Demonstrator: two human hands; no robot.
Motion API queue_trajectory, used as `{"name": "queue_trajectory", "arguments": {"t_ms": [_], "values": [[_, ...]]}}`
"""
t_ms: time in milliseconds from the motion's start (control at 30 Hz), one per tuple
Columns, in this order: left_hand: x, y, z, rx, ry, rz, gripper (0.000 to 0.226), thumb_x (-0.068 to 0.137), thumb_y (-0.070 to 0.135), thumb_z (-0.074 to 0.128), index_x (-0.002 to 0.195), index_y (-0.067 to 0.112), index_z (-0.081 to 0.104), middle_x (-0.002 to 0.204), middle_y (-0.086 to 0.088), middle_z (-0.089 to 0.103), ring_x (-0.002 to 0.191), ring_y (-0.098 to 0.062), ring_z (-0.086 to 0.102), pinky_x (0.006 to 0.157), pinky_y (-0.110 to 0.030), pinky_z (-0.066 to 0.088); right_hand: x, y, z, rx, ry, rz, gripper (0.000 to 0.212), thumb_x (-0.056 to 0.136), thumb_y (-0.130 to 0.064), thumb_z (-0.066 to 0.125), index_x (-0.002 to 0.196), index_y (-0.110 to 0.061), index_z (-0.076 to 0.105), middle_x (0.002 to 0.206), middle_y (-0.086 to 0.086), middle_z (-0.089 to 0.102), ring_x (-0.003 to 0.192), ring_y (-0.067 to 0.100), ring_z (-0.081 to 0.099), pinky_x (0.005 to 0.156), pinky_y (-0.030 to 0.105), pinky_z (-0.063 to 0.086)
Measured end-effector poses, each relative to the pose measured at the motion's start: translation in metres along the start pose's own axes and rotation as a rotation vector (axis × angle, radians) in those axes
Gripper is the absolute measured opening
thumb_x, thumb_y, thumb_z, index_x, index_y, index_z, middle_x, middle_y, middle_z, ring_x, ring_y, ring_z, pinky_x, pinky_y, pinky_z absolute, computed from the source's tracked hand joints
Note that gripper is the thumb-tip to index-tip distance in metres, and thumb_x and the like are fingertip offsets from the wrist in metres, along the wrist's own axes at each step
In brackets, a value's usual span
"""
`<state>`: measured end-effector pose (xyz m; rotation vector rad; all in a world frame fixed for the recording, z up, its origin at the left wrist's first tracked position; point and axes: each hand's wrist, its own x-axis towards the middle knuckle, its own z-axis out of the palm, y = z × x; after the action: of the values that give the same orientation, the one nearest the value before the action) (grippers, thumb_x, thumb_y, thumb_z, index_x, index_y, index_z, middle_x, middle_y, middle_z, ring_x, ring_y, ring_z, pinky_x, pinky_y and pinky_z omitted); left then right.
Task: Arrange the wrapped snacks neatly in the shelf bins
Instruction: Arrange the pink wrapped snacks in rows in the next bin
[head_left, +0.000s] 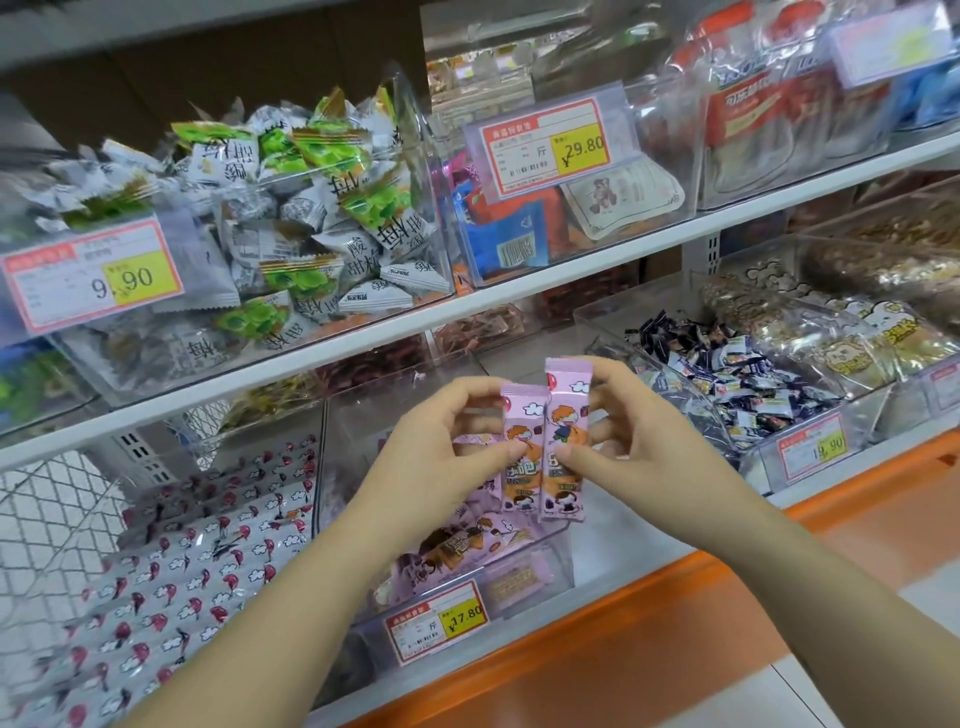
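Pink wrapped snack bars (544, 448), two upright side by side, sit between the hands above a clear plastic bin (524, 578). Left hand (451, 442) pinches the left bar, right hand (640, 448) the right.

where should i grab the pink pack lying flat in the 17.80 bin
Pinch the flat pink pack across its narrow width, mid-length, from above: it lies long and flat, and the bin's clear front wall blocks a frontal reach. The left hand and right hand hold upright packs.
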<state>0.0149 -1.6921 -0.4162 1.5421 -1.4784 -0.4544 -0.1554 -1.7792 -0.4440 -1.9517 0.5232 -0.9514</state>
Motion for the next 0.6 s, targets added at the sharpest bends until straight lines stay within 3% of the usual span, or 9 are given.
{"name": "queue_trajectory", "arguments": {"t_ms": [100, 167, 267, 400, 500, 600], "values": [[0.0, 0.0, 0.002, 0.039, -0.052, -0.017, 0.038, 0.076, 0.012, 0.075, 0.101, 0.035, 0.058, 0.098, 0.01, 0.065, 0.088, 0.003, 0.062, 0.075, -0.018, 0.053, -0.002, -0.005, -0.006, 0.027, -0.043, 0.044, 0.036, 0.084, -0.022, 0.067, 0.114, -0.035, 0.052, 0.095, -0.006, 0.061, 0.07, 0.008, 0.059, 0.067, 0.025, 0.052], [0.0, -0.001, 0.006, 0.058, -0.086, -0.037, 0.038, 0.075, 0.015, 0.076, 0.106, 0.031, 0.06, 0.101, 0.005, 0.066, 0.092, -0.006, 0.064, 0.079, -0.032, 0.056, -0.003, -0.007, -0.007, 0.097, -0.054, 0.074, 0.028, 0.082, -0.021, 0.069, 0.105, -0.03, 0.056, 0.082, -0.008, 0.066, 0.065, 0.006, 0.06, 0.06, 0.021, 0.05], [0.002, 0.0, 0.013, 0.06, -0.086, -0.028, 0.039, 0.074, 0.016, 0.076, 0.107, 0.031, 0.061, 0.103, 0.004, 0.064, 0.093, -0.01, 0.065, 0.079, -0.039, 0.056, -0.003, -0.006, -0.007, 0.173, -0.024, 0.12, 0.025, 0.079, -0.015, 0.072, 0.097, -0.026, 0.058, 0.066, -0.017, 0.066, 0.059, -0.002, 0.059, 0.054, 0.013, 0.045], [0.007, 0.002, 0.015, 0.016, -0.139, -0.029, 0.037, 0.074, 0.012, 0.077, 0.102, 0.031, 0.062, 0.095, 0.014, 0.064, 0.088, -0.009, 0.067, 0.076, -0.031, 0.057, -0.002, -0.005, -0.013, 0.226, -0.01, 0.175, 0.026, 0.077, -0.011, 0.073, 0.098, -0.018, 0.06, 0.062, -0.017, 0.066, 0.056, -0.004, 0.059, 0.052, 0.009, 0.043], [0.012, -0.003, 0.01, -0.085, -0.237, -0.146, 0.028, 0.081, 0.011, 0.068, 0.102, 0.029, 0.061, 0.094, 0.012, 0.065, 0.083, -0.009, 0.068, 0.078, -0.024, 0.055, -0.002, -0.002, -0.018, 0.223, -0.023, 0.215, 0.025, 0.078, -0.01, 0.073, 0.1, -0.011, 0.061, 0.058, -0.014, 0.065, 0.052, -0.003, 0.058, 0.048, 0.009, 0.042], [0.019, -0.027, 0.001, 0.067, -0.394, -0.301, 0.022, 0.088, 0.021, 0.063, 0.109, 0.025, 0.062, 0.101, 0.006, 0.067, 0.091, -0.008, 0.067, 0.087, -0.026, 0.053, -0.003, 0.001, -0.023, 0.19, 0.007, 0.262, 0.027, 0.079, -0.013, 0.072, 0.102, -0.012, 0.06, 0.058, -0.011, 0.064, 0.051, -0.003, 0.057, 0.048, 0.009, 0.041]]}}
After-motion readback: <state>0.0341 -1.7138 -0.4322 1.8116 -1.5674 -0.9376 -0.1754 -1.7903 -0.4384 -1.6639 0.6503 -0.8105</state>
